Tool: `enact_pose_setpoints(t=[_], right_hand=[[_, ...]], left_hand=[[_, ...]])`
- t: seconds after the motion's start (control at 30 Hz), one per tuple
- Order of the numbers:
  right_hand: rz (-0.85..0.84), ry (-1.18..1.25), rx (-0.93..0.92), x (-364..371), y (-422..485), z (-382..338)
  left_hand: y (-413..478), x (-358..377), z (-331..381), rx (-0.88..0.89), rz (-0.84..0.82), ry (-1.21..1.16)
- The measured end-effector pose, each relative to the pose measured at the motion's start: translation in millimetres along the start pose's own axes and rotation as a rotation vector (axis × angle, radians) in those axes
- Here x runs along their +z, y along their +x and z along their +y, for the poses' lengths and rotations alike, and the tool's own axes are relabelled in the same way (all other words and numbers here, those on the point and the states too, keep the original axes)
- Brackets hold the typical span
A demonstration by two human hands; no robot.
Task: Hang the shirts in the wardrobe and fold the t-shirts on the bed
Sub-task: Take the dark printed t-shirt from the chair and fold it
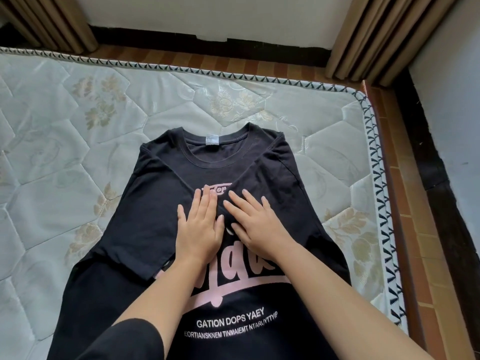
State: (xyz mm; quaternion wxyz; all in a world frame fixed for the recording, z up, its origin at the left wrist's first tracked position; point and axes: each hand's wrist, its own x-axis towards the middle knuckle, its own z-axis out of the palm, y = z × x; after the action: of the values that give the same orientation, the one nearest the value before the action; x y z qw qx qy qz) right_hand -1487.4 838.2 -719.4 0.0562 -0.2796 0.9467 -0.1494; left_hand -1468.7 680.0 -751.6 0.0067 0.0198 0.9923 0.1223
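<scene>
Black t-shirt (155, 203) on mattress (78, 126), left hand (198, 229) and right hand (255, 224) flat, fingers straight, pressing its folded-in sleeves

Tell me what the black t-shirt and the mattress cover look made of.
Black t-shirt: probably cotton jersey, matte, creasing softly at its folds. Mattress cover: quilted woven fabric with a slight sheen, stitched into puffy panels with floral motifs; the fibre is unclear.

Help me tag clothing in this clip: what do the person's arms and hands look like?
Both the left hand and right hand are bare: no gloves, rings, watch or bracelet visible. A black short sleeve tops the left arm; the right arm shows no sleeve in frame.
</scene>
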Motion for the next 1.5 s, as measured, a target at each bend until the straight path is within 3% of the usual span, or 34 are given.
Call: enact_pose_setpoints(t=[0.23, 0.53, 0.63, 0.7, 0.77, 0.83, 0.9, 1.03, 1.3, 1.4, 1.5], right_hand=[[-0.145, -0.173, -0.028, 10, 29, 21], [-0.132, -0.224, 0.314, -27, 65, 116], [-0.212, -0.252, 0.451, -42, 68, 126], [-0.179, -0.261, 0.469, -45, 67, 113], [-0.063, -0.215, 0.395, -35, 60, 82], [0.008, -0.181, 0.198, -14, 46, 42], [-0.054, -0.165, 0.024, 10, 30, 13], [-0.117, -0.142, 0.005, 12, 34, 24], [-0.150, -0.200, 0.372, -30, 65, 122], [-0.184, -0.195, 0.490, -36, 66, 121], [-0.090, -0.218, 0.491, -34, 63, 93]], left_hand=[[2, 7, -4, 0.036, 0.064, 0.060], [2, 11, -4, 0.044, 0.143, 0.071], [3, 10, -4, 0.038, 0.142, 0.062], [2, 10, -3, 0.035, 0.140, 0.059], [2, 11, -3, 0.035, 0.136, 0.059], [3, 11, -4, 0.037, 0.143, 0.071], [3, 13, -5, 0.048, 0.153, 0.076], [4, 11, -4, 0.047, 0.148, 0.080], [3, 11, -3, 0.036, 0.151, 0.081], [3, 11, -4, 0.037, 0.151, 0.081], [3, 12, -3, 0.035, 0.157, 0.075]])
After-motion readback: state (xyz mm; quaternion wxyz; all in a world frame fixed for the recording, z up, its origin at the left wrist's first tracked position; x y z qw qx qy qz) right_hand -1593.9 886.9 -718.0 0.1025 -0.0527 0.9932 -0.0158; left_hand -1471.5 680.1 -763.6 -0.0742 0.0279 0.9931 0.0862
